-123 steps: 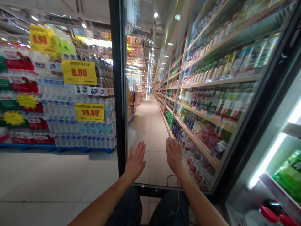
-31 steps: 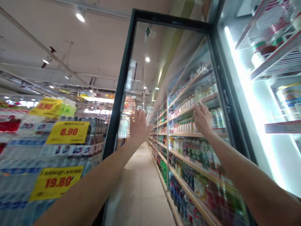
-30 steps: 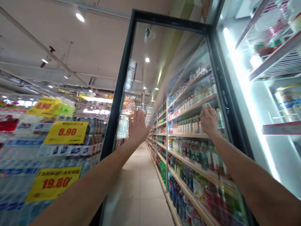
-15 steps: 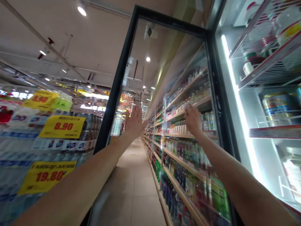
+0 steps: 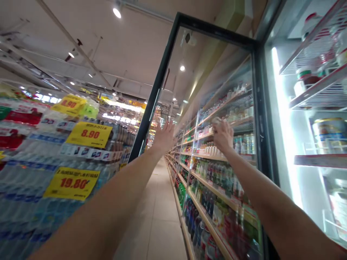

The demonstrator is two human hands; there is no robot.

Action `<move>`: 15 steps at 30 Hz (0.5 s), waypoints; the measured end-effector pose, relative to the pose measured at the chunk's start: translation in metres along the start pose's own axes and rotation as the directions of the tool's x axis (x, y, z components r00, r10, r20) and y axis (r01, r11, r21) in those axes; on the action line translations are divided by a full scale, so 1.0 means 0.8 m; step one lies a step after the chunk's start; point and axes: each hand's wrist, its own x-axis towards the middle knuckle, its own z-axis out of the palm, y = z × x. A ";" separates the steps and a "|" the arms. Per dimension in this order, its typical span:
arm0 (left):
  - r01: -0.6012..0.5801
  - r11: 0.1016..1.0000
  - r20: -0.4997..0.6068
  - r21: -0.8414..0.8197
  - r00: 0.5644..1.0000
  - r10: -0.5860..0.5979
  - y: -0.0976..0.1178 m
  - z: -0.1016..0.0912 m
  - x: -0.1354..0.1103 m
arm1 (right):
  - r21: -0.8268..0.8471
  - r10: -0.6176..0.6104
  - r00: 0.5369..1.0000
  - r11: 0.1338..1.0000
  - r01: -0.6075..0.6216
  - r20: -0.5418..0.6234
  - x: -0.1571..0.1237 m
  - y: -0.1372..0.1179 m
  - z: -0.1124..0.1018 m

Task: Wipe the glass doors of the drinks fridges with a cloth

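Observation:
The black-framed glass door [image 5: 155,103] of a lit drinks cooler stands swung out in front of me, and both my arms reach up to its pane. My left hand [image 5: 165,137] lies flat against the glass near the frame's left edge, fingers stretched and together. My right hand [image 5: 223,136] presses the glass further right with its fingers curled. A small pale wad [image 5: 216,121] shows at its fingertips; I cannot make out what it is.
The cooler's wire shelves [image 5: 317,90] with jars and cans glow at the right. Stacked bottled water [image 5: 40,180] with yellow price signs [image 5: 89,134] fills the left. Through the glass a tiled aisle [image 5: 159,216] runs ahead, beside long drink shelves [image 5: 217,187].
Four seconds ago both hands were low on the pane; now they are high on it. Over the last second the right hand slid left across the glass; the left stayed flat.

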 end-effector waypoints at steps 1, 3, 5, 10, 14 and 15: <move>0.010 1.000 0.004 -0.008 1.000 -0.010 0.001 0.000 -0.001 | -0.013 0.069 0.997 0.997 -0.069 -0.043 0.003 0.014 -0.006; 0.038 0.999 -0.001 -0.027 0.999 -0.038 0.005 0.001 -0.002 | -0.016 0.093 0.993 0.995 -0.095 -0.066 0.004 0.021 -0.007; 0.053 0.998 -0.019 -0.036 0.998 -0.054 0.008 0.001 -0.002 | -0.002 0.009 1.000 1.000 -0.009 -0.017 -0.002 0.001 0.008; 0.030 0.999 0.002 -0.022 1.000 -0.030 0.005 -0.001 -0.004 | 0.086 -0.302 0.944 0.952 0.293 0.133 -0.024 -0.028 0.032; 0.028 0.999 0.022 -0.021 0.999 -0.028 0.003 0.000 -0.003 | -0.019 0.033 0.999 0.999 -0.033 -0.019 -0.019 0.029 0.005; 0.035 0.999 0.024 -0.022 0.999 -0.034 0.004 0.001 -0.002 | -0.031 0.065 0.997 0.997 -0.066 -0.037 -0.018 0.036 0.000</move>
